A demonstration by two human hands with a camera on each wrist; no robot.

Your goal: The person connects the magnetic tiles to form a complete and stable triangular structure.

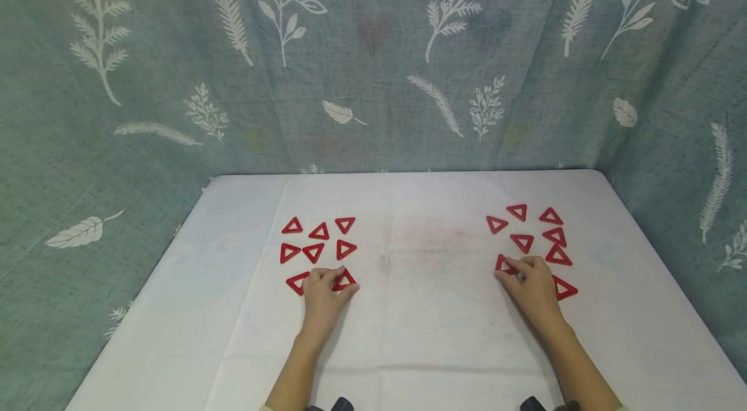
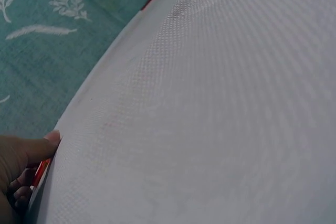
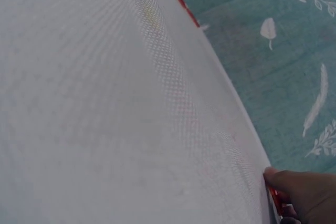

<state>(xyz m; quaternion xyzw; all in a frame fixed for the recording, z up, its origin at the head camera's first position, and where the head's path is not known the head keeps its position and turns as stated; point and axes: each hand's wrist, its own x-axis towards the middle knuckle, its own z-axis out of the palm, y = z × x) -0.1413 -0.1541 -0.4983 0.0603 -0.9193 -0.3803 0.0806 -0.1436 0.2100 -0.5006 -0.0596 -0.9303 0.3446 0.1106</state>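
In the head view my left hand point(image 1: 320, 304) pinches a hollow red triangle point(image 1: 351, 277) between thumb and fingers, low over the white cloth. Part of another red triangle point(image 1: 292, 282) is covered by the same hand, on its left side. My right hand point(image 1: 532, 286) pinches a second hollow red triangle point(image 1: 498, 263) at the near left of the right-hand group. Just right of that hand lies a red triangle point(image 1: 565, 296), partly hidden. The left wrist view catches the left thumb and fingers by a red edge point(image 2: 41, 172); the right wrist view shows the right hand point(image 3: 307, 192) likewise.
Several red triangles, among them one at the far left point(image 1: 285, 228), lie in loose rows beyond the left hand. Another group, with one at its top point(image 1: 517, 207), spreads beyond the right hand. A white-covered table point(image 1: 426, 327) carries everything; leaf-patterned green curtains point(image 1: 379, 74) surround it.
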